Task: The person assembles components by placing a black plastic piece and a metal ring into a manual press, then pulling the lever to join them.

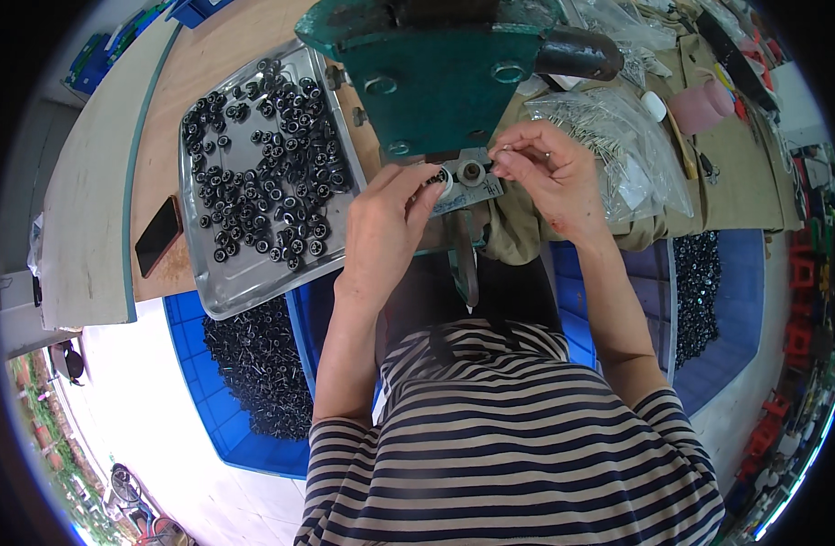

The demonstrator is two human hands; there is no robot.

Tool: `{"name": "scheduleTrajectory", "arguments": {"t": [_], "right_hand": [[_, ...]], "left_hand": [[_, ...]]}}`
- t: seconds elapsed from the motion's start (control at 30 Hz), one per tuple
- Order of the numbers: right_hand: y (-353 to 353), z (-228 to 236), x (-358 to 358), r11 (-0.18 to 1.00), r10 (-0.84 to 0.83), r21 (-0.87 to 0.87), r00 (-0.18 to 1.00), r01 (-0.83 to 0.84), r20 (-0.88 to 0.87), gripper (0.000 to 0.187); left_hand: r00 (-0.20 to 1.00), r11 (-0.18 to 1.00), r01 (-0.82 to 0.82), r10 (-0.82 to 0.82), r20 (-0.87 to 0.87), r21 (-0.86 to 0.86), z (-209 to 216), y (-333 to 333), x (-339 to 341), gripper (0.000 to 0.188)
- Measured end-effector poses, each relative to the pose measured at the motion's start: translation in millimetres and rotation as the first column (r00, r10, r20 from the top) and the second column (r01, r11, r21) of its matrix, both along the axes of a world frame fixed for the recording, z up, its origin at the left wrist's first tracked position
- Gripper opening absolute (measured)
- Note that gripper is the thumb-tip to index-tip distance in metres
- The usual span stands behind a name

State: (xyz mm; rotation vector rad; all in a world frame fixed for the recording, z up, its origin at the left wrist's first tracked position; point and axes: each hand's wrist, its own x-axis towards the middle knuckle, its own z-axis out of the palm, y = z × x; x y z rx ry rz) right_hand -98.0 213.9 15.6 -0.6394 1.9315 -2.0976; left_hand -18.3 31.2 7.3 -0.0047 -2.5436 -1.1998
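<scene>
My left hand (384, 221) is closed in a pinch beside the metal block under the press. At its fingertips is a small round black part with a pale ring (446, 179), like the wheels in the tray. My right hand (554, 177) pinches thumb and forefinger together at the block's other side, on something small and dark that I cannot make out. Between the hands lies the metal block (480, 192) with a round socket (471, 171). Right above it hangs the green press head (436, 100).
Left of the press, a metal tray (231, 296) holds many small black wheels (290, 146). A phone (159, 236) lies beside it. Clear bags of metal pins (608, 136) and a pink cup (699, 106) are at the right. Blue bins (195, 364) of small dark parts stand below.
</scene>
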Motion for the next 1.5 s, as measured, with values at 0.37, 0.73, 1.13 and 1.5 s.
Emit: {"name": "scheduleTrajectory", "arguments": {"t": [0.37, 0.73, 1.13, 1.5], "right_hand": [[-31.9, -14.3, 5.0, 0.998, 0.036, -0.052, 0.994, -0.042, -0.105, 0.011], [-33.1, -6.5, 4.2, 0.965, 0.047, 0.255, 0.918, 0.059, -0.393, 0.015], [-38.0, -6.3, 12.0, 0.927, 0.021, 0.343, 0.888, 0.156, -0.459, 0.022], [-46.4, 151.6, -103.1, 0.962, 0.03, -0.263, 0.982, -0.079, -0.187, 0.02]], "left_hand": [[0.985, 0.783, -0.021, -0.092, 0.149, 0.622, -24.3, -6.8, -9.1, 0.023], [0.979, 0.794, 0.0, -0.125, 0.162, 0.608, -17.8, -10.8, -8.6, 0.021], [0.996, 0.957, -0.066, 0.078, -0.032, 0.281, -10.0, 3.6, -7.1, 0.01], [0.994, 0.93, -0.067, 0.094, -0.056, 0.362, -13.5, 6.9, -7.4, 0.011]]}}
